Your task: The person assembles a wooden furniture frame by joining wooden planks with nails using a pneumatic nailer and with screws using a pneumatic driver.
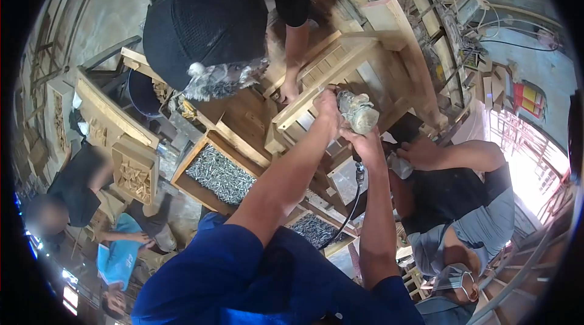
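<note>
**Power tool gripped in both hands over the wooden frame**

Power tool (pixel 358 112) is sitting directly between the two hands, at the far end of both outstretched arms, and is being pressed toward the wooden frame (pixel 340 66) just beyond it. Nearest the camera, the blue sleeves (pixel 243 276) are filling the lower view, and from them both forearms are converging up and away. The right hand (pixel 365 145) is wrapping the near, lower end of the tool, fingers closed around its body, with the black cord (pixel 351 203) hanging back from below that hand toward the person. The left hand (pixel 328 106) is closing on the tool's left side, slightly farther out than the right, so it is the one nearer the wood. The tool's long axis is running from the right hand up and away, its pale, dusty head pointing toward the frame's slats; whether the head is actually touching the wood I cannot tell.

Left of the arms and below the hands, a tray of screws (pixel 222 173) is lying open, and a second one (pixel 316 228) is showing between the forearms.

Beyond the hands, a co-worker's hand (pixel 289 91) is resting on the frame just left of the tool, under a black cap (pixel 204 21). Right of the hands, another person in a grey shirt (pixel 480 221) is bending close.
</note>
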`<control>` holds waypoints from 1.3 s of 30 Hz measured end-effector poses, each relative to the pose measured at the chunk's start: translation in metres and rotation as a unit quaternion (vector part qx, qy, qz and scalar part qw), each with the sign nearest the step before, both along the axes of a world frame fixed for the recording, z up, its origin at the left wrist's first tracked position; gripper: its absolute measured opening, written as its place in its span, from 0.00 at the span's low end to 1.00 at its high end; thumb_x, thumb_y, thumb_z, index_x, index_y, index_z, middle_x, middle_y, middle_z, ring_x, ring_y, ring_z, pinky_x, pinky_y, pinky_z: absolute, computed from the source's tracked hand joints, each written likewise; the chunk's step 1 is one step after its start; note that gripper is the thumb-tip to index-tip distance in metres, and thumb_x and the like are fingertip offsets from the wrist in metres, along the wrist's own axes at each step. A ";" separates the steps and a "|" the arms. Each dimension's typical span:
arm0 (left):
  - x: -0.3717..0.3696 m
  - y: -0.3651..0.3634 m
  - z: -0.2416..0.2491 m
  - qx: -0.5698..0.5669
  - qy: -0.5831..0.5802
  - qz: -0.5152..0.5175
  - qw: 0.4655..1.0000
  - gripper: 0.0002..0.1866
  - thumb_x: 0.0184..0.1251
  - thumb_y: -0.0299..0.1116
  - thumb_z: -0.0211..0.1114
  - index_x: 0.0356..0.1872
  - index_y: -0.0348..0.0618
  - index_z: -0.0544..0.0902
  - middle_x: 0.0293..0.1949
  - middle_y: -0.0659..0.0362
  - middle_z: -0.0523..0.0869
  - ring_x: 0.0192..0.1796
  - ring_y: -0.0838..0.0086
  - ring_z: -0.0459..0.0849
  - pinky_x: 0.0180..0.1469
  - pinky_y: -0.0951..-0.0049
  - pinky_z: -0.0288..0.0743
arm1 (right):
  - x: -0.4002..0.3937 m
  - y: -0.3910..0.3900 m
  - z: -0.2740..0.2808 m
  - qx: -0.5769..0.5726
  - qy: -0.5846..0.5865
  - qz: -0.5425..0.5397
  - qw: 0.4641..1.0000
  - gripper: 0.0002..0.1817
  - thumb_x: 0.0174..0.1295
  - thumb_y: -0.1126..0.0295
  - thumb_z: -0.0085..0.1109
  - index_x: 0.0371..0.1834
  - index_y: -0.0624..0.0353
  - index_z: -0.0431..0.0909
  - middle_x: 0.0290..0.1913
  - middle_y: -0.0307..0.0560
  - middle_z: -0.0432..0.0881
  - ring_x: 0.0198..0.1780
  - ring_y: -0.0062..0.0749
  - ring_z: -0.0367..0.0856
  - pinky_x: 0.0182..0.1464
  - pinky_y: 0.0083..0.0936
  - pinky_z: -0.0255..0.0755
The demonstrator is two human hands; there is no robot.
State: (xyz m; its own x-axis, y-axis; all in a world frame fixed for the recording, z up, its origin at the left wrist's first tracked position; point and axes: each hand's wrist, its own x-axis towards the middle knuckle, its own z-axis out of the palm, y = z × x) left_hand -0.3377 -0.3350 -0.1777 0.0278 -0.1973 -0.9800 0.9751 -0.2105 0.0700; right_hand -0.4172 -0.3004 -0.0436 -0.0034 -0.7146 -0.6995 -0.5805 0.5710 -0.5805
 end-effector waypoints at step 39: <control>0.058 -0.091 0.144 -0.309 -0.451 -0.774 0.320 0.23 0.59 0.51 0.67 0.45 0.43 0.90 0.47 0.41 0.88 0.53 0.52 0.88 0.56 0.56 0.80 | 0.017 -0.052 -0.011 0.084 0.087 0.070 0.990 0.11 0.53 0.74 0.69 0.38 0.65 0.80 0.28 0.43 0.80 0.25 0.28 0.76 0.23 0.31 0.69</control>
State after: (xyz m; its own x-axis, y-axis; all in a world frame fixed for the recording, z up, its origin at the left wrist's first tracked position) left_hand -0.2801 -0.4258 -0.0337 -0.3563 -0.8066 -0.4717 -0.7382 -0.0665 0.6713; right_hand -0.3998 -0.3526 -0.0543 -0.0425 -0.5896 -0.8066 -0.7440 0.5575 -0.3684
